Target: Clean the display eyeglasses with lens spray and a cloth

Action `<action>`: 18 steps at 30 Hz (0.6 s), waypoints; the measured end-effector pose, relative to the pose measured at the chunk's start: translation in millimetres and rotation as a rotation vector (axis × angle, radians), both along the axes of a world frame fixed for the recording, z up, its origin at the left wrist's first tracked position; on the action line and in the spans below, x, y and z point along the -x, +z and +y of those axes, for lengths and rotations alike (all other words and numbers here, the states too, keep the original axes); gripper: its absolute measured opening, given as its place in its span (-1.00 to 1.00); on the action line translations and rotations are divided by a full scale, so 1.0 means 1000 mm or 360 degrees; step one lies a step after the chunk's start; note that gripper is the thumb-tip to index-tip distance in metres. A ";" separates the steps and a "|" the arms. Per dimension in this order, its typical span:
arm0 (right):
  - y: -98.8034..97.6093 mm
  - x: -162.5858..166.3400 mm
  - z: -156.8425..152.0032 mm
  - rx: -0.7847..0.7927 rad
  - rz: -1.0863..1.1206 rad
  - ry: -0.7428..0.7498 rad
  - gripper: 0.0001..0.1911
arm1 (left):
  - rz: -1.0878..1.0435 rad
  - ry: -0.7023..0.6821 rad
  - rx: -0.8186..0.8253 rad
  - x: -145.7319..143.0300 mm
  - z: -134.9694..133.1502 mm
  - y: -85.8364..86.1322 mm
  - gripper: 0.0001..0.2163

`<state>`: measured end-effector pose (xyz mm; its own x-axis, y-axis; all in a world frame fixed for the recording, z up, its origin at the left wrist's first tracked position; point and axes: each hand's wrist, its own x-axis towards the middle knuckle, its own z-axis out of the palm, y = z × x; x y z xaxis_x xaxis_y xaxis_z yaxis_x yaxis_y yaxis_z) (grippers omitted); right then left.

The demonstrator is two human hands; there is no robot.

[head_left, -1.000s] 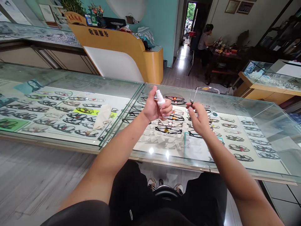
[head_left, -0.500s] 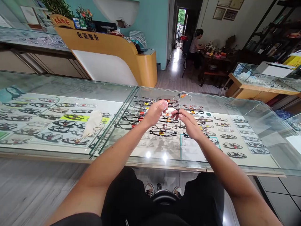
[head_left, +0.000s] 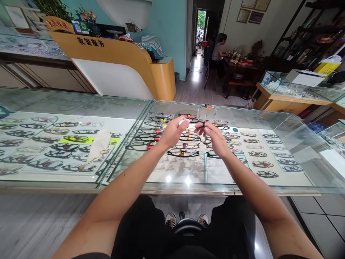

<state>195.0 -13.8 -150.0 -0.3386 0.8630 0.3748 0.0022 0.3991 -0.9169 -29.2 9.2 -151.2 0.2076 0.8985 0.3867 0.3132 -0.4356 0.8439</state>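
Observation:
My left hand [head_left: 172,133] is closed round a small white spray bottle [head_left: 184,122]; only the bottle's tip shows past the fingers. It points toward a pair of glasses [head_left: 202,113] with thin dark frames. My right hand [head_left: 212,138] pinches those glasses at their lower edge and holds them upright above the glass display counter [head_left: 269,118]. The two hands are close together, a little above the countertop.
Several rows of eyeglass frames lie under the counter glass. A cream cloth [head_left: 99,144] lies on the left glass section. Beyond stand an orange reception desk [head_left: 129,57], another display case [head_left: 296,91] at right, and a person seated at a dark table [head_left: 219,45].
Both hands dropped lower and came together. The spray bottle, upright and plainly visible a second ago, is now mostly hidden in my left fist near the glasses.

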 end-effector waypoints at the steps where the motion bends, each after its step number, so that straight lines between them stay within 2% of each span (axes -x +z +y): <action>1: -0.001 -0.001 0.002 0.0007 0.0019 -0.0012 -0.60 | 0.0055 0.0004 -0.0025 -0.001 -0.001 0.000 -0.47; 8: -0.006 -0.003 0.006 0.0024 0.0070 -0.0057 -0.60 | 0.0365 -0.0051 -0.0209 -0.009 -0.010 0.002 -0.55; 13: -0.006 -0.004 0.006 0.0019 0.0079 -0.0049 -0.63 | 0.0212 -0.0042 -0.0209 -0.005 -0.006 0.000 -0.53; 16: -0.007 -0.005 0.008 0.0030 0.0083 -0.0073 -0.62 | 0.0050 0.0175 -0.0218 0.010 0.006 0.000 -0.51; 18: -0.007 -0.006 0.009 0.0035 0.0081 -0.0081 -0.61 | 0.0012 0.0474 -0.0227 0.027 0.020 0.002 -0.57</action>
<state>201.2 -4.4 -157.2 -0.2747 0.8871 0.3710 -0.0251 0.3791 -0.9250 -56.0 29.5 -149.0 -0.0527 0.8571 0.5125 0.4505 -0.4376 0.7782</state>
